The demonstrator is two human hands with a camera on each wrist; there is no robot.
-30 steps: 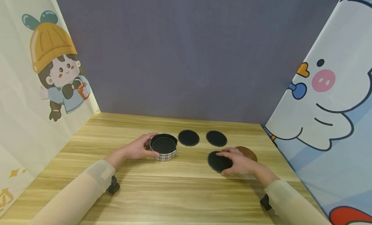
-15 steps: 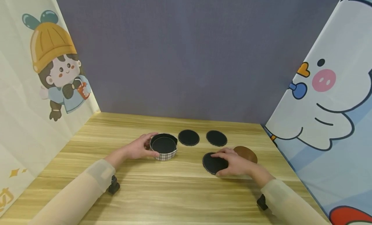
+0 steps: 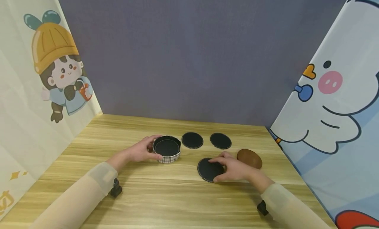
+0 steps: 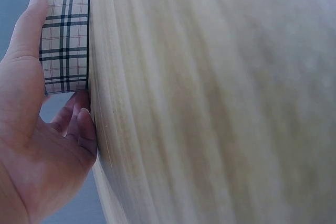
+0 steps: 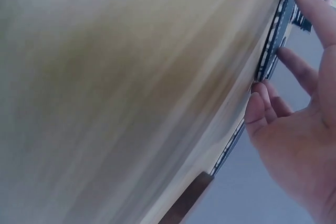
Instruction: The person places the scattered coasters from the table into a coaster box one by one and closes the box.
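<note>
My left hand grips a round holder with a plaid outer wall and a black inside, its thumb on the near side and the other fingers behind. In the left wrist view, the thumb lies along the plaid wall. Right of it, my right hand holds a black round coaster by its edge, thumb at the near rim and fingers at the far side. The right wrist view shows this coaster's plaid rim between the fingers, close over the tabletop.
Two more black coasters lie flat at the back of the wooden table. A brown round disc lies behind the right hand. A grey curtain stands behind, with printed cloths at both sides.
My right hand has moved left and slightly nearer with the black coaster, uncovering more of the brown disc. The left hand and the plaid holder have stayed in place.
</note>
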